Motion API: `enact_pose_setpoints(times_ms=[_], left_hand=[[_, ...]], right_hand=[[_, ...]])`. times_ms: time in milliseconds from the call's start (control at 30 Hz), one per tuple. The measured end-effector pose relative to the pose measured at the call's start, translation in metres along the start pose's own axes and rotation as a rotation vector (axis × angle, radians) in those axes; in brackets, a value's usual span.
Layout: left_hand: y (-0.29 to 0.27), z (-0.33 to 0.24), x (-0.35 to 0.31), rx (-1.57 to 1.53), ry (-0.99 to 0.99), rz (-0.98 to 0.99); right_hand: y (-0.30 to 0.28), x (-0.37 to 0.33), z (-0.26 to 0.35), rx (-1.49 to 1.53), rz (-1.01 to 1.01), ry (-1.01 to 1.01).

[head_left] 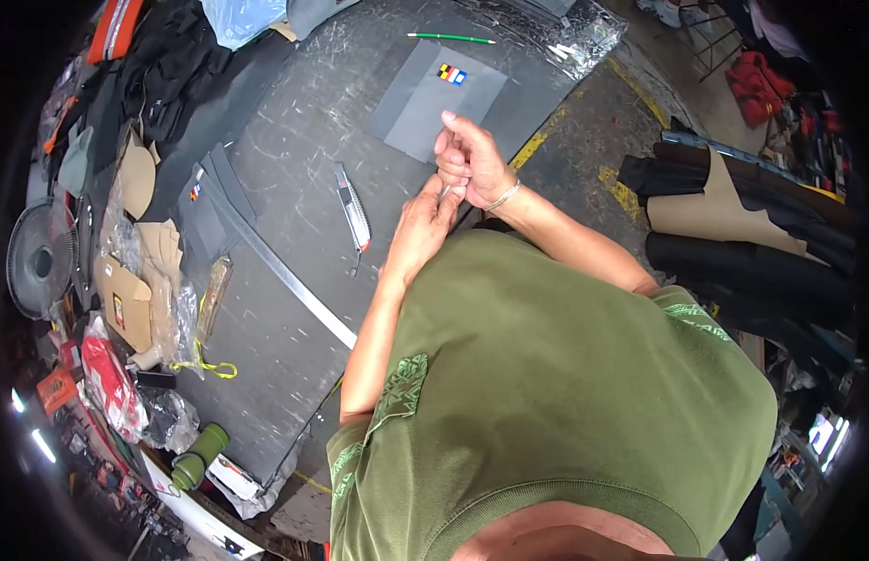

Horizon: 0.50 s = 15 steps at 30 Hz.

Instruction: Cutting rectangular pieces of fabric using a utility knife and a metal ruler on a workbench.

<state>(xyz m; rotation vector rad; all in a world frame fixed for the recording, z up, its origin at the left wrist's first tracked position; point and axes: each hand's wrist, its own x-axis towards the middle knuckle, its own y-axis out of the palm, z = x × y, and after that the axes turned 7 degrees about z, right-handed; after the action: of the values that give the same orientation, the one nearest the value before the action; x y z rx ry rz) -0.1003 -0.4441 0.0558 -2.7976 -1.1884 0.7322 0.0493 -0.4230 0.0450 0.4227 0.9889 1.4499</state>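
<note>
My two hands meet close to my body, over the near edge of the dark worktable. The fingers of my left hand (420,225) are closed and pressed against those of my right hand (473,161). A small pale thing may show between them, too little to name. My right hand is curled, its thumb pointing up. Just beyond it lies a dark grey sheet (411,112) with a small multicoloured patch (451,75) on it. To the left of my hands rests a utility knife (353,213). A green pencil (450,38) lies past the sheet.
A long metal ruler (299,290) reaches from my left forearm to more grey pieces (210,210). Cardboard (126,304), a fan (43,264) and a green bottle (200,456) crowd the left. Rolls of material (734,220) lie at the right, beyond the table edge.
</note>
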Motion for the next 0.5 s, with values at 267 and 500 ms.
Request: enact_pose_setpoints(times_ms=[267,500], left_hand=[[-0.016,-0.016,-0.002,0.267,-0.054,-0.275],[-0.030,0.003,-0.004,0.118,-0.010,-0.306]], right_hand=[[-0.008,0.025,0.028,-0.101,0.078,-0.253],[-0.019,0.010,0.028,-1.011,0.384,0.078]])
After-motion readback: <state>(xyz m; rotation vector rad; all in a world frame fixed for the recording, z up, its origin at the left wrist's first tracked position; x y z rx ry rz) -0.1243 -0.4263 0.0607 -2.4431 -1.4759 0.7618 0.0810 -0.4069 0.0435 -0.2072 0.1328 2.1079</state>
